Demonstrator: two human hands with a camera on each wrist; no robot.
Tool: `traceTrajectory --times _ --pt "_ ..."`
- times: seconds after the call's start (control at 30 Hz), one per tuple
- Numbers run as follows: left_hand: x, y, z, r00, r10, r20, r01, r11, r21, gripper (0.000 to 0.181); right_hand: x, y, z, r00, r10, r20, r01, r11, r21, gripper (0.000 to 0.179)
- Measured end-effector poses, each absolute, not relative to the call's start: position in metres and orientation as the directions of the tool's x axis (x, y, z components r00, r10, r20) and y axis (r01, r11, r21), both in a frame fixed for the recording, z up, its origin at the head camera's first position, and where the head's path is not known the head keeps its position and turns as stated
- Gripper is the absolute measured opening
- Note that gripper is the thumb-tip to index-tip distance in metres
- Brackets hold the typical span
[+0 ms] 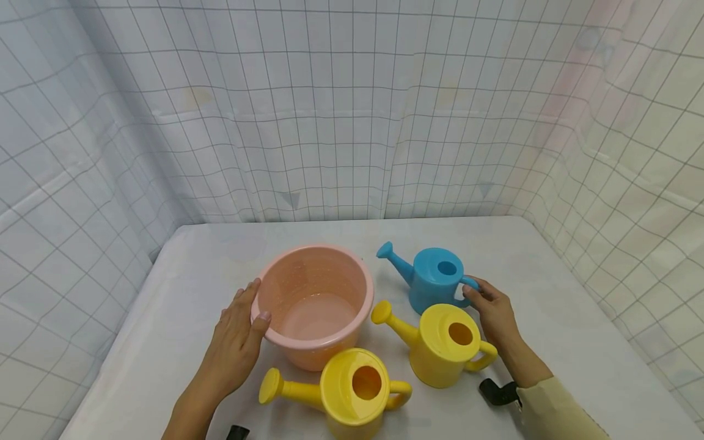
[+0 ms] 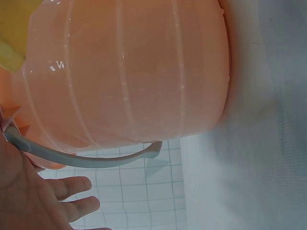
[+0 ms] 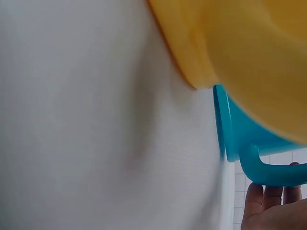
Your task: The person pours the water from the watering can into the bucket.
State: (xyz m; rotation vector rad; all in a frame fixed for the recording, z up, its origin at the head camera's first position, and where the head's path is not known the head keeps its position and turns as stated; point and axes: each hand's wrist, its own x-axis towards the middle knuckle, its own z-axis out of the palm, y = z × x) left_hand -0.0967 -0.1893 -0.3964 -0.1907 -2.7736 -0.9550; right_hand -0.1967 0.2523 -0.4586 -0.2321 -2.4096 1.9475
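Observation:
A pink bucket (image 1: 316, 342) with a grey carrying handle (image 2: 91, 161) stands on the table. My left hand (image 1: 238, 339) rests against the left of its rim, thumb on the edge; in the left wrist view the visible fingers are extended. My right hand (image 1: 495, 311) holds the handle of a blue watering can (image 1: 434, 278), which stands upright at the back right, its spout toward the bucket. In front of it is a yellow watering can (image 1: 442, 345). A second yellow watering can (image 1: 354, 391) stands nearer, before the bucket. Both yellow spouts point left.
A white cloth covers the table (image 1: 159, 324). White sheets with a dark grid (image 1: 341, 122) hang behind and at both sides. A black fitting (image 1: 497, 392) shows by the right sleeve, and a dark piece (image 1: 238, 432) by the left wrist.

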Motion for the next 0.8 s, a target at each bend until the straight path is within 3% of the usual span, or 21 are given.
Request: traceTrajectory --times 0.57,0.8 --pt "-0.098 -0.190 -0.397 -0.968 0.057 0.244 0.196 0.779 0.595 0.057 -0.194 0.254 -0.457 -0.982 0.140 -0.131 0.163 0.255 -0.953 0.066" --pt "-0.098 -0.192 -0.394 -0.969 0.061 0.239 0.201 0.756 0.623 0.058 -0.190 0.258 -0.447 -0.990 0.100 -0.101 0.126 0.288 -0.949 0.060"
